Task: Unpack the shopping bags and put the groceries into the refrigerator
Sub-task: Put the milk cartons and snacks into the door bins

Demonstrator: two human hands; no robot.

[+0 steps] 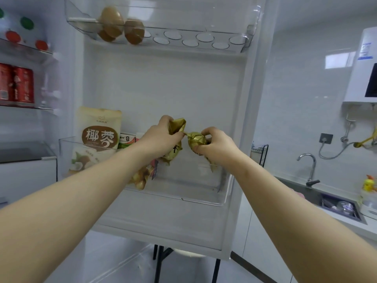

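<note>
The big white pouch [98, 139], just left of where the left hand [161, 133] grips, says 椰蓉 in white on a brown oval. The gold packet [177, 125] in that grip shows part of one dark sign, too hidden to read. The words on the red cans [17, 84], far left of the grip, and on the blue sticker [365, 51], far up to its right, are too blurry to read.

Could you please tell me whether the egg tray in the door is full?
No, brown eggs sit only at the left end of the tray; its other slots are empty.
</note>
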